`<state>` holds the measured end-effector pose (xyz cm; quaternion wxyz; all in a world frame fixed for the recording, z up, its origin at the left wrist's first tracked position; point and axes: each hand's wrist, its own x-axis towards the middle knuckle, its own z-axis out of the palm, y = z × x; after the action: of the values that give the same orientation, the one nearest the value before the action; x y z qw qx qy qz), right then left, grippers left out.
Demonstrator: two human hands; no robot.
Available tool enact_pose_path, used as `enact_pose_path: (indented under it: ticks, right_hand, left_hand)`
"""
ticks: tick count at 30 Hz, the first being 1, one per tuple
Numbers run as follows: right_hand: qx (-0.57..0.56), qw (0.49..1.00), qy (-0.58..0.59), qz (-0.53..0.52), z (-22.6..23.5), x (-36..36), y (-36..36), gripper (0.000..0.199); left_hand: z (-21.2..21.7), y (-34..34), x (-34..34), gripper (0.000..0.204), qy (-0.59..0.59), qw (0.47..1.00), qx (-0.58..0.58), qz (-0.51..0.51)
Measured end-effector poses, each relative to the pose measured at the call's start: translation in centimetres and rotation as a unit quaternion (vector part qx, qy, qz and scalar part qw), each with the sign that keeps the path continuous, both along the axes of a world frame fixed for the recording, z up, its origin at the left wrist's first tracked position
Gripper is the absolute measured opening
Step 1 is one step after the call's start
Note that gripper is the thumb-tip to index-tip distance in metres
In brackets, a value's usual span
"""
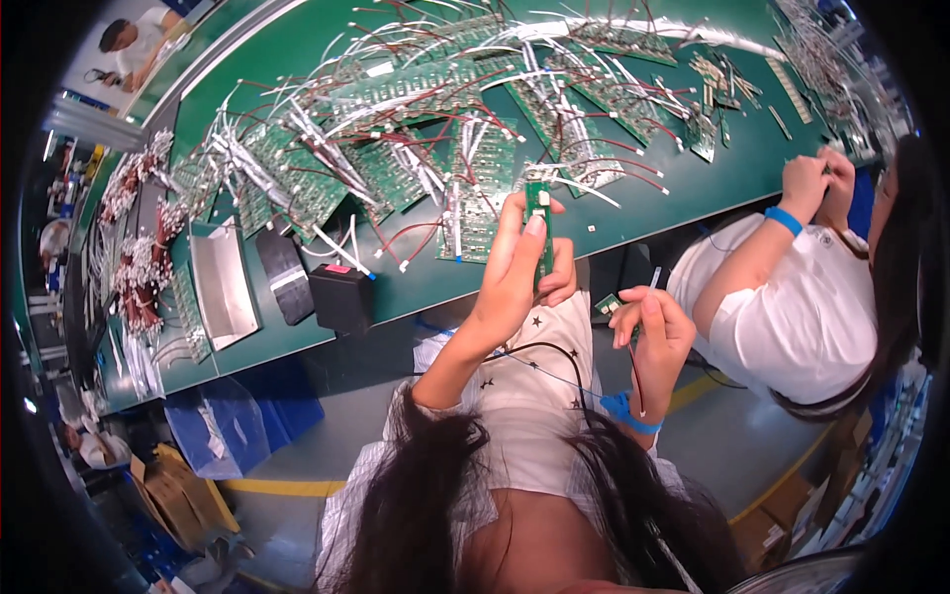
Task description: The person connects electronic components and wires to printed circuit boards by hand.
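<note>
My left hand (507,277) is closed round a narrow green circuit board strip (537,190), held upright off the table's near edge. White parts show on the strip's face, and my thumb presses on it. Lower and to the right, my right hand (661,332) pinches a small green circuit board (608,306). A thin dark red wire (634,368) hangs below those fingers, and a short white tip sticks up above them. My fingers hide most of the small board. A blue wrist strap (633,416) circles my right wrist.
Green circuit board panels (485,163) with red and white wires crowd the green table (406,297). A black box (341,295), a metal tray (226,287) and wire bundles (139,267) lie left. A co-worker in white (792,287) sits close on the right. A blue bin (247,426) stands below.
</note>
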<state>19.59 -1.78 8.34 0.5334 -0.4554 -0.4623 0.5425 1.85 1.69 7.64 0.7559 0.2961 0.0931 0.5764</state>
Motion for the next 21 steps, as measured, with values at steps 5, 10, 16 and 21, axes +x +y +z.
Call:
enact_pose_path:
  ticks: [5,10,16,21]
  right_hand:
    - [-0.009,1.0,0.01,0.017,-0.1,-0.2,-0.2,0.022]
    - [0.001,1.0,0.011,0.029,0.0,-0.6,-0.1,0.021]
    - [0.018,0.998,0.009,0.057,0.7,-1.0,0.1,0.02]
    - [0.035,0.995,-0.017,0.092,1.7,-1.9,0.4,0.019]
  left_hand:
    - [2.4,-0.5,0.6,0.024,0.173,0.962,-0.071,0.196]
    - [2.6,-0.9,-0.7,0.025,0.205,0.963,-0.027,0.174]
    - [2.5,-1.0,-0.5,0.023,0.176,0.968,-0.031,0.175]
    - [2.7,-1.3,-0.4,0.022,0.133,0.977,-0.046,0.161]
